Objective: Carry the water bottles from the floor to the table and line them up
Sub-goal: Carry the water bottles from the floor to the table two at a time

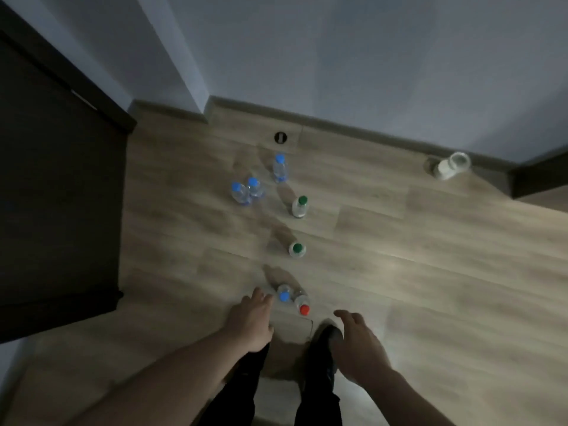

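The wood-plank floor (399,272) filled most of my view, with a pale wall (338,56) across twelve o'clock and a dark table (55,195) running down the nine o'clock side. I stood over it in dark trousers (246,382), one black shoe (330,333) showing at six o'clock.

My left hand (250,321) reached forward at about seven o'clock, fingers spread apart and gripping nothing; its fingertips lay just beside the nearest blue-capped bottle (284,293) — whether they touched it, I could not tell. My right hand (358,342) hung at five o'clock, likewise spread and empty, well short of any bottle.

All seven bottles stood upright on the floor, none on the table. The red-capped bottle (302,304) sat touching the nearest blue-capped one, both just ahead of my hands. Further toward twelve o'clock came a green-capped bottle (297,249), then a second green-capped bottle (300,206), each apart from its neighbours. At about eleven o'clock a pair of blue-capped bottles (246,192) stood pressed together, and a lone blue-capped bottle (279,168) stood beyond them.

At two o'clock, near the baseboard, a white mug-like container (451,166) lay tipped — blurred. A small round dark fitting (280,137) sat in the floor at twelve o'clock.
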Available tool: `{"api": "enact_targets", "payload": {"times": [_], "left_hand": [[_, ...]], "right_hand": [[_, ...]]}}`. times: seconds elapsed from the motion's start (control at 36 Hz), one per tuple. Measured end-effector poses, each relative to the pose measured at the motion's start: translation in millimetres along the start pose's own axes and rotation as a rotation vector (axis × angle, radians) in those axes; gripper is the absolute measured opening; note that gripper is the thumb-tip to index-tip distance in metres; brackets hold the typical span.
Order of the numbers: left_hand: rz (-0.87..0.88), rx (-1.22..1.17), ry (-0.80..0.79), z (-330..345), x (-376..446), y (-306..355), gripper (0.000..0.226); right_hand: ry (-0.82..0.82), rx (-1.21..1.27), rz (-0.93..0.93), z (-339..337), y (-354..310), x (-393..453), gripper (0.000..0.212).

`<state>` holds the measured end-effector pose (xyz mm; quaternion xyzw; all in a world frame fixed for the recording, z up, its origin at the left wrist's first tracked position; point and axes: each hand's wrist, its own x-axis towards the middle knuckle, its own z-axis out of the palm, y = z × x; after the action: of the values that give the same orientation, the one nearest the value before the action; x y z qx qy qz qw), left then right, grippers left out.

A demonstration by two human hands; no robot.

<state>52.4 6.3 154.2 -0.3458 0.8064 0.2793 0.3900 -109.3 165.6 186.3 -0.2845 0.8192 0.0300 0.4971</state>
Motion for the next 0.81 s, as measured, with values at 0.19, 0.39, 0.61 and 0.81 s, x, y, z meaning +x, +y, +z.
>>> {"api": "enact_targets", "payload": {"times": [0.19,0.39,0.61,0.81], "left_hand": [[0.008,0.088,-0.041,78,118,-19,0.058],[0.048,0.120,-0.035,142,194,-24,0.064],[0.081,0.174,0.036,168,233,-23,0.053],[0.064,0.070,0.116,132,191,-32,0.026]], "right_hand": [[-0.025,0.002,0.034,91,8,113,0.061],[-0.004,0.074,0.104,147,14,192,0.047],[0.064,0.092,0.124,171,16,236,0.033],[0.097,0.142,0.100,142,13,189,0.017]]}}
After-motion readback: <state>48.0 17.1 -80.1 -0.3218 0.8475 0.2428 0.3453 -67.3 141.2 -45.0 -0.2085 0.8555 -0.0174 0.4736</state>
